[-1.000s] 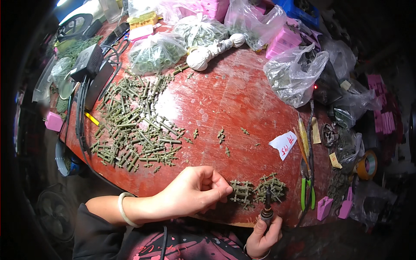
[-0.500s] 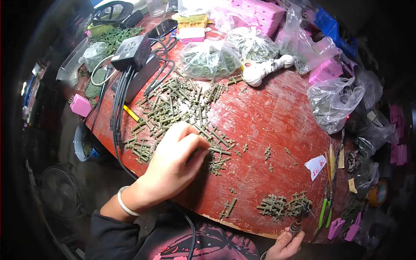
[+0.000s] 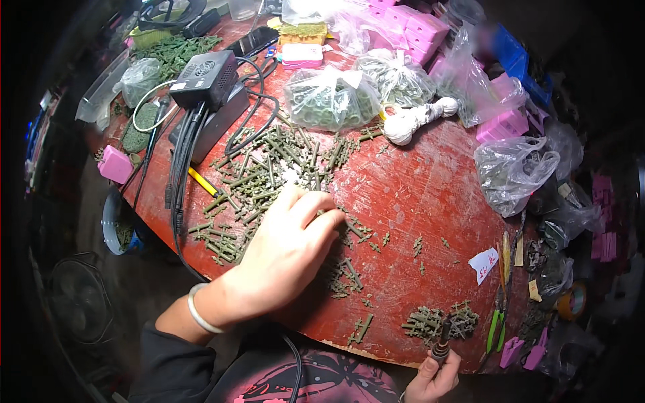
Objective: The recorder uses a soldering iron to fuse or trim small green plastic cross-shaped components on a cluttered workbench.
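Green plastic pieces (image 3: 269,176): loose heap of small olive-green sticks and branched bits, centre-left of frame, spread over worn red table (image 3: 416,188). Likely very light, stiff, a little springy; thin arms probably snap or tangle if raked. Best taken singly by the straight stem, pinched between thumb and forefinger, not scooped.

Left hand (image 3: 285,255): centre of frame, palm down on lower edge of heap, fingers extended and close together, tips touching pieces; whether one is pinched underneath cannot be told. White bracelet (image 3: 198,310) at wrist.

Right hand (image 3: 433,376): bottom right of frame, at table edge, fingers curled round dark handled tool (image 3: 441,339), tip upward.

Small sorted cluster (image 3: 440,321): same green bits, lower right, just beside tool tip, well apart from main heap.

Scattered strays (image 3: 349,275): between heap and cluster.

Clear bags (image 3: 330,99): upper centre, holding green rings or similar; more bags at right.

Black box with cables (image 3: 205,77): upper left.

Pink boxes (image 3: 416,27): top and right rim.

White paper tag (image 3: 482,264): right of centre.
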`<action>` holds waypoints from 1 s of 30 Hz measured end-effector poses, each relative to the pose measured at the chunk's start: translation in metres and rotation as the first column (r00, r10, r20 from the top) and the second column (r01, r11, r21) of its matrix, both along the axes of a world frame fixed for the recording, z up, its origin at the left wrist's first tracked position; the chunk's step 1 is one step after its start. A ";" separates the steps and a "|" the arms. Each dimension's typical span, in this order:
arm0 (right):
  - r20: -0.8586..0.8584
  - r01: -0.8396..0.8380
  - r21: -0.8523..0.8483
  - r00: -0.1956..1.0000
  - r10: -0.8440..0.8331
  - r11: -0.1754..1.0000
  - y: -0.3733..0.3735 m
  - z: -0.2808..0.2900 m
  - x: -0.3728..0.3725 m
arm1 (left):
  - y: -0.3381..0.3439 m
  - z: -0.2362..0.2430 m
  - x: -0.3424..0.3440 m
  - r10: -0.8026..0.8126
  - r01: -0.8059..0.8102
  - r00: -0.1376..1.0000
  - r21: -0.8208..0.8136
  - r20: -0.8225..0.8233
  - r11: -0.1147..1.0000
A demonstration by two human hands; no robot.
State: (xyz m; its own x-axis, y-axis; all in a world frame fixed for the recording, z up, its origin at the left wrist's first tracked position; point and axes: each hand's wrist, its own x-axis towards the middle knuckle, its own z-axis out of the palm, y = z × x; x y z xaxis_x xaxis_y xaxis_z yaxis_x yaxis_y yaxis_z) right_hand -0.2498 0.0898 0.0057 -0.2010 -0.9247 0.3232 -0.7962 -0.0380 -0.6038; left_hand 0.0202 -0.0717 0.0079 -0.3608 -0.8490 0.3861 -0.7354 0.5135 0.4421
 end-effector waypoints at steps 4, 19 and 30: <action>-0.022 -0.021 -0.021 1.000 0.020 1.000 0.001 -0.006 -0.002 | 0.001 -0.007 -0.003 -0.017 0.014 0.997 0.042 0.074 0.999; 0.014 -0.078 -0.054 0.997 0.079 0.995 -0.001 -0.007 -0.008 | -0.001 0.003 -0.030 -0.275 0.269 0.960 0.101 0.058 0.958; 0.067 -0.133 -0.003 0.989 0.133 0.991 -0.007 0.006 -0.006 | -0.007 0.011 -0.028 -0.323 0.329 0.942 -0.059 0.091 0.942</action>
State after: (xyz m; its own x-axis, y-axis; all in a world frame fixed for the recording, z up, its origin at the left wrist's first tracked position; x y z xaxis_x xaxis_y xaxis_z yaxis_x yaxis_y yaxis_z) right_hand -0.2563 0.0827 0.0118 -0.0974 -0.9453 0.3115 -0.7423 -0.1394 -0.6554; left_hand -0.0081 -0.0783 0.0191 -0.6453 -0.6505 0.4006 -0.5532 0.7595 0.3422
